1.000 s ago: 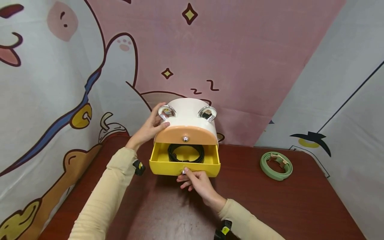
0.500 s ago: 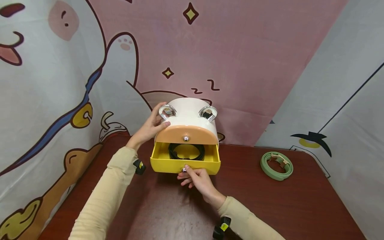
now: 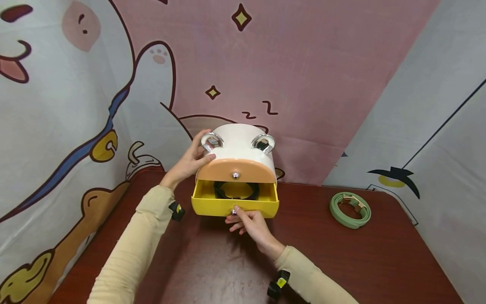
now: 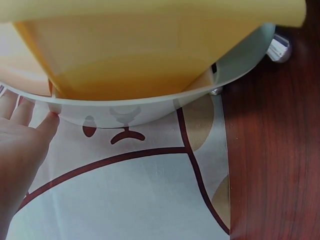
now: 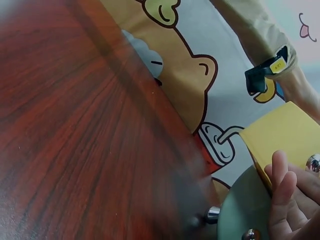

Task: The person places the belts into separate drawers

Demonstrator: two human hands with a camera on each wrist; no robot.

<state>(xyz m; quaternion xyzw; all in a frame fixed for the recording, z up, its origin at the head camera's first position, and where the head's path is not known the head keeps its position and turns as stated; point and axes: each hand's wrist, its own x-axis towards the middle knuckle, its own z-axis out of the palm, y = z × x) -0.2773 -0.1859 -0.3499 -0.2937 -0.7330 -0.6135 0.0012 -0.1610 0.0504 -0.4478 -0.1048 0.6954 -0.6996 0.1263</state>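
Note:
A small white cabinet (image 3: 243, 145) with two silver ring-shaped ears stands on the table. Its upper peach-coloured drawer (image 3: 212, 171) is closed. Below it, the yellow drawer (image 3: 212, 207) is pulled partway out, with a coiled black belt (image 3: 255, 192) inside. My left hand (image 3: 187, 164) rests against the cabinet's left side, thumb near the front upper edge; the left wrist view shows the fingers along the outer wall. With thumb and forefinger, my right hand (image 3: 256, 228) pinches the yellow drawer's silver knob (image 3: 233, 212). Its other fingers hang loosely below.
To the right lies a coiled green belt (image 3: 350, 210) with a gold buckle on the dark red-brown table (image 3: 322, 261). A printed cartoon cloth (image 3: 303, 84) hangs behind and along both sides. Silver feet (image 4: 279, 48) show under the cabinet.
The yellow drawer has slid slightly further into the cabinet, and my right hand has moved with it at the knob. The left hand stays put.

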